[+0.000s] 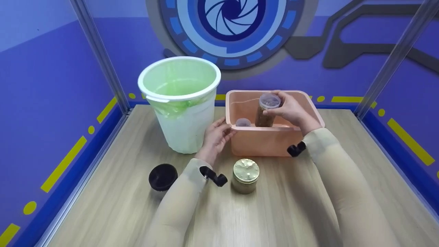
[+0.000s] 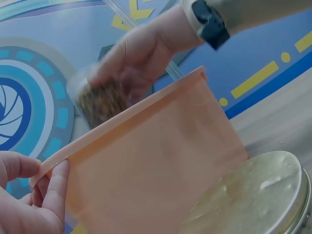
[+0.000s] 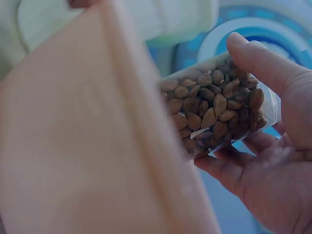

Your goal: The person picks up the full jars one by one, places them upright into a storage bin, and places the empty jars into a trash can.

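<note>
My right hand (image 1: 291,111) grips a clear jar (image 1: 265,118) of almonds, upright and partly down inside a salmon-pink plastic bin (image 1: 267,142). Brown almonds (image 3: 214,105) fill most of it in the right wrist view, and the top looks lidless or clear-lidded; I cannot tell which. At the bin's front left corner, my left hand (image 1: 214,137) pinches the rim between thumb and fingers, plain in the left wrist view. Another clear round top (image 1: 243,122) shows inside the bin, its lower part hidden by the front wall.
A white bucket (image 1: 187,127) with a green-tinted bag liner stands left of the bin. A jar with a gold foil top (image 1: 246,175) stands in front of the bin. The black-topped container (image 1: 163,176) is beside my left forearm. Blue-purple walls enclose the wooden table (image 1: 274,219).
</note>
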The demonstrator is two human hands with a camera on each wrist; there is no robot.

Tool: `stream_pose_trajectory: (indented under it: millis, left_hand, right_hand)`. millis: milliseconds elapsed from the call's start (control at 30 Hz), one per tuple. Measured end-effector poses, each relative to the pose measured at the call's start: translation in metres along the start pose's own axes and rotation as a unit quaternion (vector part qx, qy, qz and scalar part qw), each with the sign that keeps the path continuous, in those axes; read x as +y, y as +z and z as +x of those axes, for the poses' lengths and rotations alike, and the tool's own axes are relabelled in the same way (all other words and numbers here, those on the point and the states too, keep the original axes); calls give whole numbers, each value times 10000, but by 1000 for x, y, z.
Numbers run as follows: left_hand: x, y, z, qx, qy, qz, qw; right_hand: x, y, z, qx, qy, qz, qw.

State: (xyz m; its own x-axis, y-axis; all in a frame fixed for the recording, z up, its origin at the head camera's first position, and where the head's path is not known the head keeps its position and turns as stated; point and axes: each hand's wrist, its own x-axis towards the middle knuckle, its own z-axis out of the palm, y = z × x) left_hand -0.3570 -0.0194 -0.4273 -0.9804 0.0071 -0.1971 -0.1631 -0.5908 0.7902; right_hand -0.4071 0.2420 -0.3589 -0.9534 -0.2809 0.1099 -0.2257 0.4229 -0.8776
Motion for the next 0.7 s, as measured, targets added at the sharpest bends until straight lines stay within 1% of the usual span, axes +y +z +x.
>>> stream_pose_trajectory:
  millis: [200,267,333,400,533,600,700]
  left_hand:
    - [1,0,0,-6,21,-1,10000]
    - [1,0,0,-18,33,-27,10000]
    - [1,1,0,-22,35,-59,10000]
    - [1,1,0,-23,19,-71,10000]
    - [0,0,0,1,-7,-8,10000]
    - [-1,0,0,0,-7,9,10000]
    - [-1,1,1,6,7,14,10000]
  right_hand:
    - [15,11,13,-412,438,-111,9981]
    - [18,12,15,-563,570,-343,9962]
    - [20,13,17,-721,627,-686,9931]
    - [22,14,20,-912,557,-1112,9880]
    - [26,19,25,-1205,360,-1974,9722]
    - [28,21,26,-1292,344,-2236,9655]
    - [29,24,27,-1362,463,-2368,9609]
